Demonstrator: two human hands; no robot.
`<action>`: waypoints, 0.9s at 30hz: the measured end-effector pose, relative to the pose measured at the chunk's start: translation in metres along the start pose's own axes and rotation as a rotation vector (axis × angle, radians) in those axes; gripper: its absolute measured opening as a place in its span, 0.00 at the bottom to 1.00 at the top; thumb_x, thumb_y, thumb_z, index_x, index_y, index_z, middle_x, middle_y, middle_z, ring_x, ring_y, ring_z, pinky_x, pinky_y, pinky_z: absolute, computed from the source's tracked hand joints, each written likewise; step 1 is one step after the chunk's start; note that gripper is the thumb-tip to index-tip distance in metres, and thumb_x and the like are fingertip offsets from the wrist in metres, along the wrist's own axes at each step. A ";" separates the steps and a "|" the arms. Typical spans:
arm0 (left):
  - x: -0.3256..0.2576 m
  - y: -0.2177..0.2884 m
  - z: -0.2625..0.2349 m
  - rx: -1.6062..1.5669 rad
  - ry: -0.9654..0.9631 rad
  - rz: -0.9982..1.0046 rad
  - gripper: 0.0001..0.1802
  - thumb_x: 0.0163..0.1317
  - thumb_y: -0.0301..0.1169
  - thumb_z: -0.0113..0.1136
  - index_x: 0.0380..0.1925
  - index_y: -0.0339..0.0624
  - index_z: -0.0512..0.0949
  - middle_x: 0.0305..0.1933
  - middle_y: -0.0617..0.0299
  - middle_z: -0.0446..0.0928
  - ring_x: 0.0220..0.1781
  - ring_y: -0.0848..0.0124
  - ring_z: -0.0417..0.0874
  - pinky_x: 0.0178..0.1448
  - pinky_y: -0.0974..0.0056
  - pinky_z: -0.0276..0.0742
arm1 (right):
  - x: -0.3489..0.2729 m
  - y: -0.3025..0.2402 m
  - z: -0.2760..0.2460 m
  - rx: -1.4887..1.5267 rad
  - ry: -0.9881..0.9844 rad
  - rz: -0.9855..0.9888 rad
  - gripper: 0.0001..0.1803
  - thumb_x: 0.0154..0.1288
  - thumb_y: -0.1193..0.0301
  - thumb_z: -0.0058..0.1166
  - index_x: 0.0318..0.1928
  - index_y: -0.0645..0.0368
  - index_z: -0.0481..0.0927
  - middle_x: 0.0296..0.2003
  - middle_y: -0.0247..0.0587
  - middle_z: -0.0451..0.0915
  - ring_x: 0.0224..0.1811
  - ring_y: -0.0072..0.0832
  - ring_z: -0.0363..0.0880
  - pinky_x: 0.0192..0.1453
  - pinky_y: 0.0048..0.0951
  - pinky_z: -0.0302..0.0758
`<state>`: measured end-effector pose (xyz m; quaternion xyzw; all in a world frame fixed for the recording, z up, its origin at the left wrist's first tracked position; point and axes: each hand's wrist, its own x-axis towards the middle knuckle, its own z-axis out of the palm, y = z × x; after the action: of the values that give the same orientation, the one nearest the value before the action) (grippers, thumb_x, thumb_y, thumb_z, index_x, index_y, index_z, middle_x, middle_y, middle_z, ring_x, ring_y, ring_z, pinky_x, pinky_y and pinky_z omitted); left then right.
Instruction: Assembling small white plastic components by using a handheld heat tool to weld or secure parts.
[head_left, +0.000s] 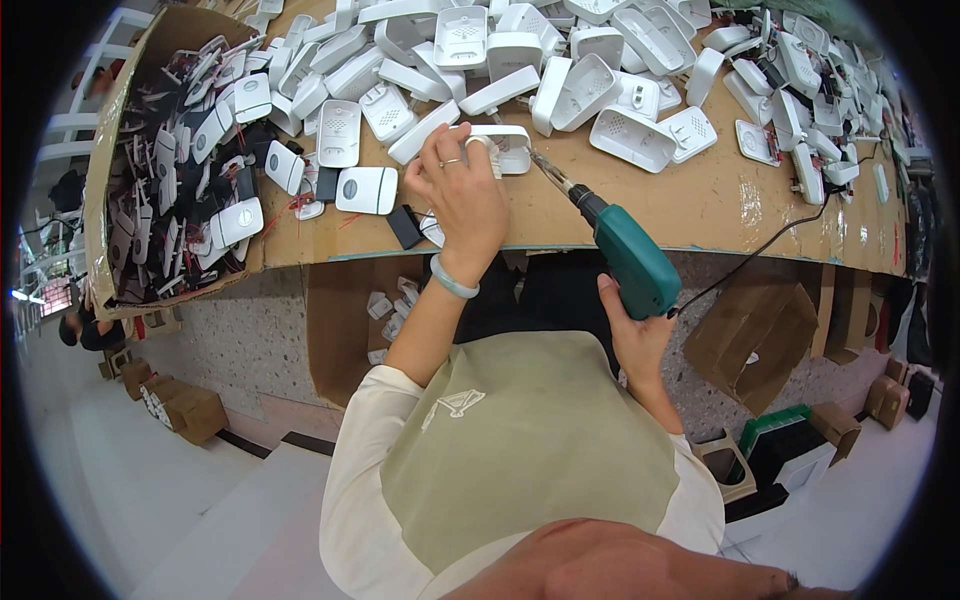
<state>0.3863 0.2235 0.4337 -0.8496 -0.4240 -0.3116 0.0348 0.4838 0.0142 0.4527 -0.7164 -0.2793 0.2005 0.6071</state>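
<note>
My left hand [462,190], wearing a ring and a pale bracelet, is closed on a white plastic housing [515,148] at the front middle of the table. Its fingers hide the housing's left part. From the right, my right hand [637,335] grips a teal corded tool [636,262] that looks like a soldering gun. The gun's thin metal tip points up and left to the housing's right end; whether they touch, I cannot tell. Just left of my left wrist lie a small black block [405,227] and a white, rounded unit [366,190].
A cardboard box [102,190] at the left holds many white units with wires. Empty white housings [635,138] are heaped along the back, and wired assemblies [805,150] lie at the right. The tool's black cord [760,250] crosses the table's right front edge. Below stands an open carton [335,330].
</note>
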 end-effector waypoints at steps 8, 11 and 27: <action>0.004 0.002 -0.007 -0.093 -0.044 -0.039 0.09 0.52 0.19 0.61 0.35 0.33 0.77 0.62 0.46 0.71 0.68 0.49 0.68 0.64 0.43 0.59 | 0.000 -0.005 -0.001 0.036 0.016 0.005 0.07 0.63 0.75 0.70 0.38 0.65 0.85 0.30 0.27 0.84 0.31 0.13 0.76 0.37 0.19 0.72; -0.002 -0.002 -0.014 -0.065 -0.020 -0.101 0.07 0.58 0.24 0.64 0.36 0.34 0.79 0.63 0.45 0.70 0.67 0.45 0.68 0.65 0.41 0.61 | -0.006 -0.002 -0.002 0.042 0.083 0.067 0.08 0.63 0.76 0.70 0.39 0.65 0.85 0.32 0.28 0.84 0.33 0.14 0.77 0.40 0.20 0.73; -0.168 -0.170 -0.123 -2.130 -0.109 -0.878 0.32 0.70 0.31 0.57 0.71 0.35 0.62 0.71 0.40 0.69 0.68 0.36 0.74 0.65 0.44 0.81 | 0.002 -0.022 -0.009 0.061 0.179 -0.011 0.22 0.65 0.82 0.64 0.59 0.65 0.78 0.44 0.40 0.82 0.28 0.17 0.72 0.32 0.20 0.70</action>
<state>0.1236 0.1745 0.4041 -0.2398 -0.2058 -0.4599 -0.8299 0.4879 0.0110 0.4762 -0.7110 -0.2219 0.1408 0.6522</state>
